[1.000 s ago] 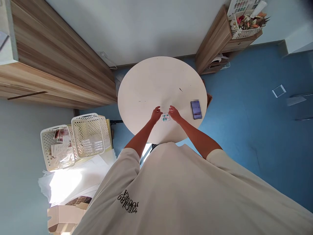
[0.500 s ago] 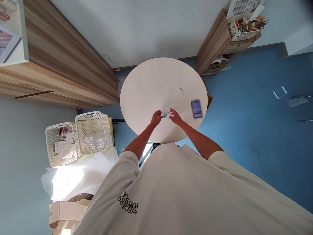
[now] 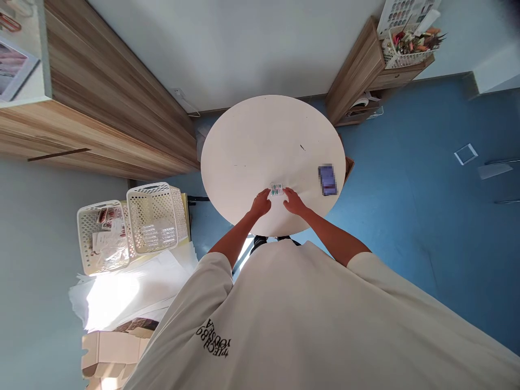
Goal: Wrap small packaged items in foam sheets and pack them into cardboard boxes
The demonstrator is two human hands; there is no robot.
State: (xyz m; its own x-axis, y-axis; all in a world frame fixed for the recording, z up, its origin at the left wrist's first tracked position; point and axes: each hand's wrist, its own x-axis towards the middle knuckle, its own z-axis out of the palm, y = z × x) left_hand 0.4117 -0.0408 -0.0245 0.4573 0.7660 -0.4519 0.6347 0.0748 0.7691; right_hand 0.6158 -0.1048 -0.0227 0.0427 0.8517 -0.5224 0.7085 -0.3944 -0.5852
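Note:
A small clear case [image 3: 277, 189] with several teal and pinkish pieces inside lies between my hands, over the near half of the round white table [image 3: 260, 130]. My left hand [image 3: 261, 203] pinches its left edge with the fingertips. On the other side my right hand [image 3: 293, 201] has its fingers at the right edge. The pieces are too small to name, and whether the case rests on the tabletop cannot be made out. A blurred purple rectangular item [image 3: 327, 180] lies to the right of my right hand.
White perforated baskets [image 3: 152, 216] with clear plastic packs stand at the left, beside papers [image 3: 162, 276] and a cardboard box [image 3: 109, 352]. A wooden cabinet [image 3: 122, 97] is at the upper left. Another cabinet [image 3: 357, 76] at the upper right bears a basket of colourful items [image 3: 414, 46].
The case now shows more of its face and both rows of pieces. My hands have drawn slightly toward me, with fingers now nearer its lower corners.

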